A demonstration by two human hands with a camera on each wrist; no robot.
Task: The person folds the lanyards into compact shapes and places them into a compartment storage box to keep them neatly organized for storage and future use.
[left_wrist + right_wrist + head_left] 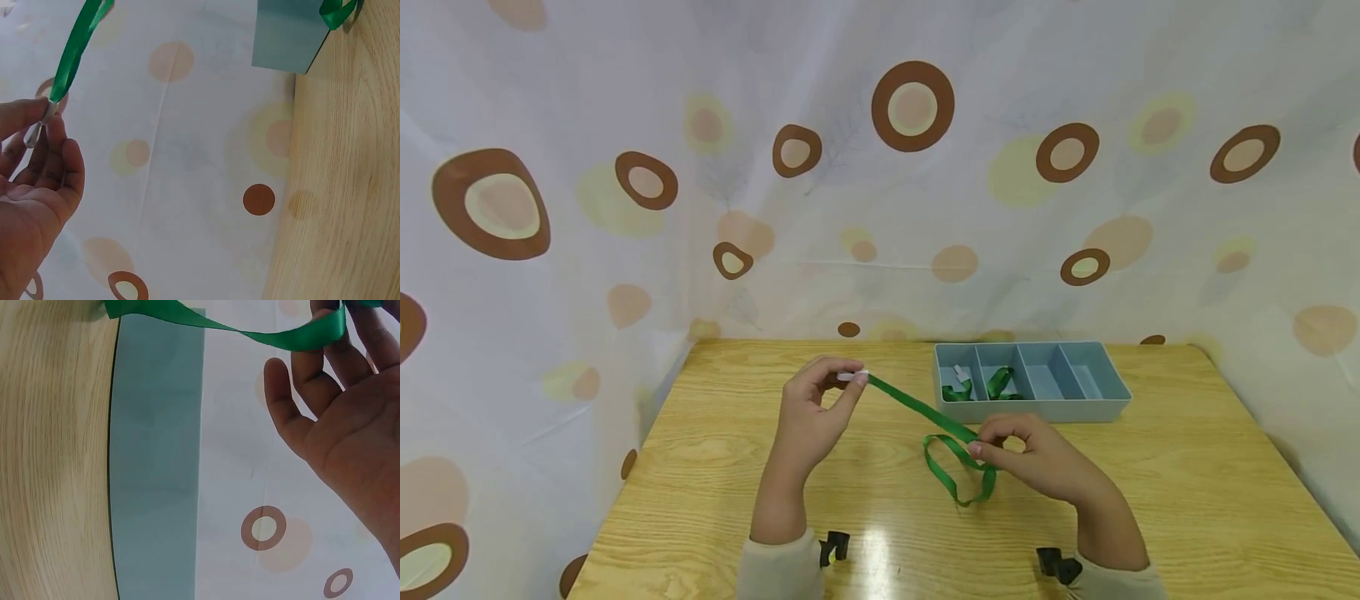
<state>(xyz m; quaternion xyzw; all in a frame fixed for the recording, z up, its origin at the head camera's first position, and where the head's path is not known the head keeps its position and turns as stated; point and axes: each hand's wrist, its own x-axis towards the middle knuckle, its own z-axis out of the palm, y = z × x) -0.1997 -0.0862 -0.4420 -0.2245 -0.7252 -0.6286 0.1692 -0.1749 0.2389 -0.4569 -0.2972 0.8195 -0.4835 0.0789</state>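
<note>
A long green ribbon lanyard (917, 405) with a small white clip (50, 111) at one end is stretched above the table. Between thumb and fingertips, my left hand (812, 408) pinches the clip end. My right hand (1037, 458) pinches the ribbon farther along, lower and to the right; its thumb is cut off in the right wrist view. Past that hold, a loose loop of the ribbon (942, 479) hangs down over the wood, its lowest part near the tabletop. In the right wrist view the ribbon (294, 340) passes across the fingers.
Behind the right hand stands a blue-grey tray (1045, 411) with several compartments. Its two left compartments hold more green ribbon (1000, 382), one piece with a white clip (961, 374). A patterned curtain (865, 183) hangs around the wooden table (700, 467).
</note>
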